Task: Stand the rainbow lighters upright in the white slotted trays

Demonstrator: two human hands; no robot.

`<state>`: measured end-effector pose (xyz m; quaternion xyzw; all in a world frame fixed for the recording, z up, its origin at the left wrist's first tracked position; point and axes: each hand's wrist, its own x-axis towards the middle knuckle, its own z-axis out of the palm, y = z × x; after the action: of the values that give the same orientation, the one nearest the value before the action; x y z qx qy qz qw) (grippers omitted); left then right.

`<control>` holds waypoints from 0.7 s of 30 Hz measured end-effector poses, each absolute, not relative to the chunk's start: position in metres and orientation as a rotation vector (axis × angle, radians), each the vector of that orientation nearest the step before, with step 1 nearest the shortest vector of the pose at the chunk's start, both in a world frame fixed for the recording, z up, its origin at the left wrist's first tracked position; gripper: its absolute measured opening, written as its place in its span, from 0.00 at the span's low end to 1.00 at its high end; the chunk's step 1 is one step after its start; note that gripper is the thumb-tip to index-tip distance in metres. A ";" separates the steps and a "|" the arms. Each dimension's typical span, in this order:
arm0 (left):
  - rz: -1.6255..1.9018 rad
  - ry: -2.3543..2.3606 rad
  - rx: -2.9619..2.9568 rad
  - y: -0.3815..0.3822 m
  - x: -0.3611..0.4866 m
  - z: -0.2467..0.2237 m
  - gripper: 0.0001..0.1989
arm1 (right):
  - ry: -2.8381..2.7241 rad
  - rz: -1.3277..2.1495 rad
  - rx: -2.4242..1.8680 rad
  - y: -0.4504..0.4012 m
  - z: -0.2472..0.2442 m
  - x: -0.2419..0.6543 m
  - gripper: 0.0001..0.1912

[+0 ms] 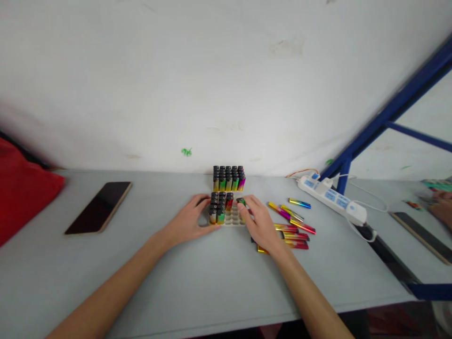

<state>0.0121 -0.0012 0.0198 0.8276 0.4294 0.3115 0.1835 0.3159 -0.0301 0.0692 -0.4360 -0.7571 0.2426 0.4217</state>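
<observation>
A pale tray with round-ended slots (pixel 232 218) lies on the table, its left columns filled with upright lighters (pixel 217 207) with black tops. My left hand (pixel 190 220) curls around the tray's left end, thumb at the front and fingers toward the back. Pinched in my right hand (pixel 260 220) is a lighter (pixel 241 201) with a dark top, held upright over the tray's right side; its lower part is mostly hidden. A single red lighter (pixel 229 200) stands in the middle column. Right behind is a full block of upright lighters (pixel 229 179).
Loose shiny lighters (pixel 294 237) lie in a pile beside my right hand. A white power strip (pixel 332 200) with cables and a blue metal frame (pixel 344 175) are to the right. A phone (pixel 100 207) and red fabric (pixel 24 188) lie left. Another person's hand (pixel 441 207) shows far right.
</observation>
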 end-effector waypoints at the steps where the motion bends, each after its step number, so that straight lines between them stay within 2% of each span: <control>1: 0.879 1.208 2.333 -0.002 0.013 0.020 0.35 | -1.938 0.555 -1.085 -0.030 0.068 0.317 0.26; 5: 0.870 1.204 2.347 -0.002 0.014 0.020 0.35 | -2.087 0.548 -1.178 -0.027 0.059 0.324 0.27; 10: 0.849 1.230 2.366 -0.001 0.014 0.019 0.37 | -2.124 0.555 -1.234 -0.016 0.050 0.328 0.21; 16: 0.864 1.205 2.350 0.004 0.010 0.019 0.37 | -2.431 0.391 -1.286 -0.004 0.064 0.315 0.13; 21: 0.858 1.235 2.338 0.012 0.006 0.017 0.43 | -2.481 0.298 -1.397 -0.007 0.075 0.318 0.14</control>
<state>0.0058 0.0117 0.0167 0.8272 0.4372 0.3037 0.1799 0.3181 -0.0065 0.0748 -0.4834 -0.8581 0.1031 0.1390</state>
